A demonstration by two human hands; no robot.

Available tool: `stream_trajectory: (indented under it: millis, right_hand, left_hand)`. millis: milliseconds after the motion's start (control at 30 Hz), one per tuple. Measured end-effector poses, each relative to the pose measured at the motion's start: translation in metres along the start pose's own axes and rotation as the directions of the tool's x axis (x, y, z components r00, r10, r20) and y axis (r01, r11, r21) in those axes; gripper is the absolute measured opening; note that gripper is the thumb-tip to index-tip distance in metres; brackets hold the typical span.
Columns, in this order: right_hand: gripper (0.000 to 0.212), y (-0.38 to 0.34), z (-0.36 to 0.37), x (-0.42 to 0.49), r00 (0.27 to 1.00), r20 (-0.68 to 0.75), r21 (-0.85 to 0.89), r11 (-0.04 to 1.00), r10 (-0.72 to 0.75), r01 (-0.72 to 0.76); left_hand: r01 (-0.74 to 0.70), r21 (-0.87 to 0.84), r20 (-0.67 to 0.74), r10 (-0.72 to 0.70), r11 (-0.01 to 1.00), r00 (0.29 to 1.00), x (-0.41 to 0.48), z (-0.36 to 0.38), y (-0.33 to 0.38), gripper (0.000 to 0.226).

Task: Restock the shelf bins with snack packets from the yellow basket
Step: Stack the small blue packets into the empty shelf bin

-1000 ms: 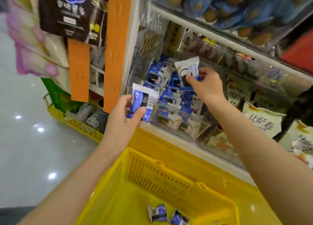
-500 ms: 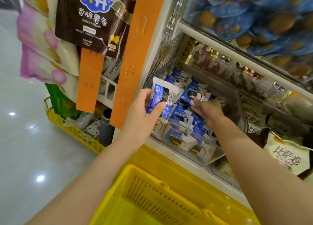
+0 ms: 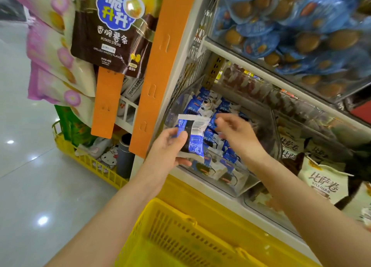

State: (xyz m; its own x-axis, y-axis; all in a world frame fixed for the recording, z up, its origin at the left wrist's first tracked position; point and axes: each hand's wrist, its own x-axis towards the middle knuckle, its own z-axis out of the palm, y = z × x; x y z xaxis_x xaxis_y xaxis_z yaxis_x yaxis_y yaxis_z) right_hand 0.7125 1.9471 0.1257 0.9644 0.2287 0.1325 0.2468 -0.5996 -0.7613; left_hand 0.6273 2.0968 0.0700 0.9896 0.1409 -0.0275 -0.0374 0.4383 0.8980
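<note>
On the left, the left hand still pinches one blue-and-white snack packet between thumb and fingers, upright just in front of the clear shelf bin, as it did a second ago. The change is on the right: the right hand, which a moment earlier was down among the packets in that bin with one of its own, has lifted out and now hangs beside the held packet. It is motion-blurred, but its fingers look loosely bent and apart, with nothing in them. I judge that one packet has gone into the bin and the right hand is coming for the next, so restocking is mid-way. As for containers, a yellow floor crate at far left holds assorted goods, one with a cat face. The clear bin is well filled with matching blue-and-white packets, heaped unevenly. The neighbouring bin to its right holds beige bags. The upper bin is packed with blue round packs. Below, the yellow basket sits under the arms; the part in view shows no packets, and the rest is cut off.
</note>
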Motion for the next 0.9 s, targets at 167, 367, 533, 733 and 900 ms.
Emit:
stream_trajectory:
  millis: [167,367,533,733,900]
  right_hand:
    - [0.035,-0.019,0.003,-0.046,0.925,0.364,0.281,0.96,-0.106,-0.001]
    - [0.021,-0.025,0.002,-0.059,0.96,0.278,0.298,0.953,-0.039,-0.048]
    - [0.02,-0.024,-0.009,-0.06,0.999,0.032,0.254,0.967,0.004,-0.012]
    - [0.013,-0.023,-0.024,-0.063,0.981,0.148,0.102,0.989,-0.124,0.11]
    - [0.017,-0.025,-0.032,-0.06,0.964,0.213,-0.057,0.983,-0.159,0.174]
  left_hand:
    - [0.254,-0.257,0.164,-0.217,0.932,0.962,-0.019,0.012,0.001,0.027]
    - [0.337,-0.077,0.096,-0.33,0.938,0.939,-0.037,0.022,0.005,0.038]
    - [0.208,0.005,0.084,-0.207,0.978,0.975,-0.04,0.014,0.012,0.043]
    - [-0.029,0.247,0.021,0.025,0.969,0.999,-0.036,0.013,0.013,0.026]
    - [-0.267,0.486,0.135,0.231,0.832,0.964,-0.016,0.014,0.025,0.029]
